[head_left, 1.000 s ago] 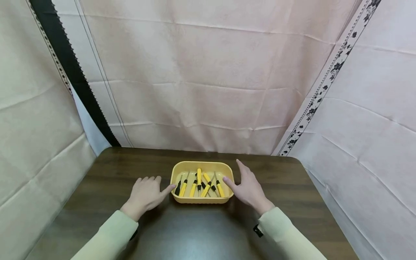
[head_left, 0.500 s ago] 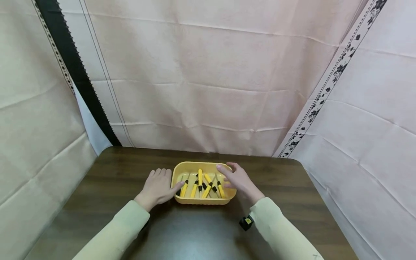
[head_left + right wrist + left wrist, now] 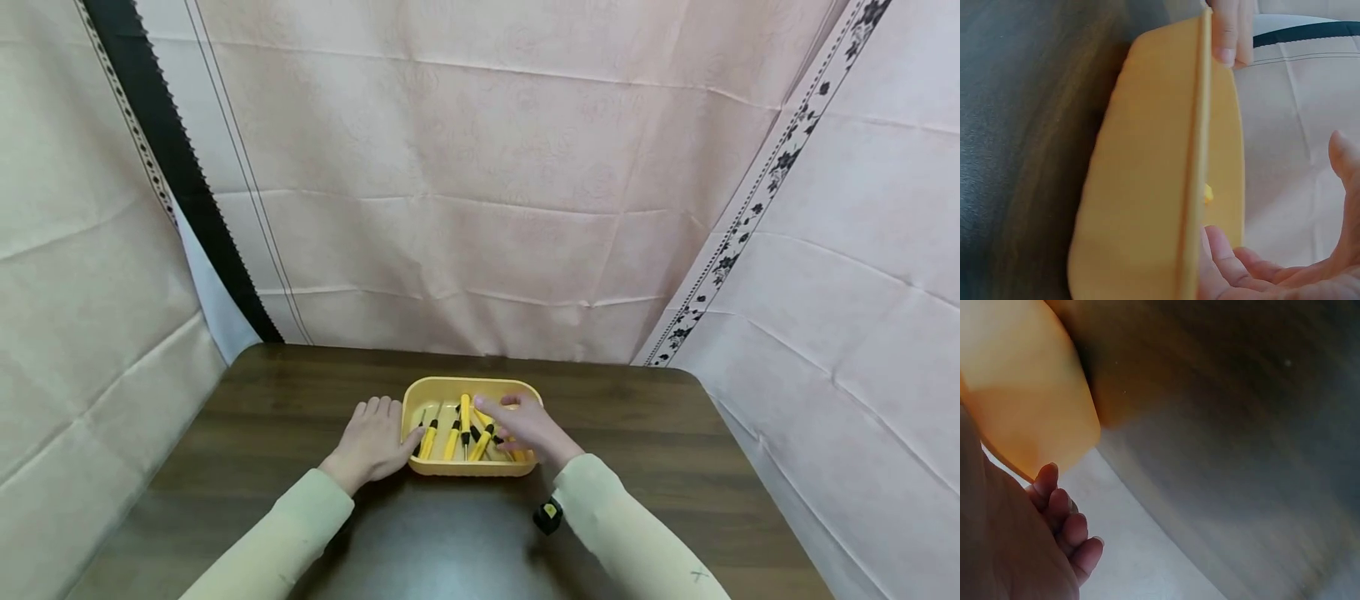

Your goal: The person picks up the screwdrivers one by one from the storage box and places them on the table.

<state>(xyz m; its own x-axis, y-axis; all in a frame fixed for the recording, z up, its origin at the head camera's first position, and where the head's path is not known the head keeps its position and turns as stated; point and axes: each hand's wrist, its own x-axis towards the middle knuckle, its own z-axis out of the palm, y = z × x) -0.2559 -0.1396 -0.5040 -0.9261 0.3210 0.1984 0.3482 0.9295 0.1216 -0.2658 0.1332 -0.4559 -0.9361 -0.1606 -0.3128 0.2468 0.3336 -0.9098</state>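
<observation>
A yellow tray [image 3: 471, 468] stands on the table with several small screwdrivers in it, most with yellow and black handles. At the tray's left end my left hand [image 3: 375, 442] holds on, its thumb over the rim and its fingers outside; in the left wrist view those fingers [image 3: 1060, 509] lie by the tray's corner. Over the tray's right part hovers my right hand [image 3: 531, 427], fingers dipping inside and thumb spread apart. Near it lie a screwdriver [image 3: 481, 443] with a yellow handle and an upright-pointing one [image 3: 465, 410]. The right hand hides the rightmost screwdrivers.
The dark wooden table [image 3: 300, 400] extends around the tray on all sides. Pale cloth [image 3: 450, 167] hangs behind it and at both sides. A small black device [image 3: 548, 517] sits at the right wrist.
Both hands have moved in toward the tray. My left hand has come against its left end, thumb over the rim. The right hand has moved left, from beside the tray to over it.
</observation>
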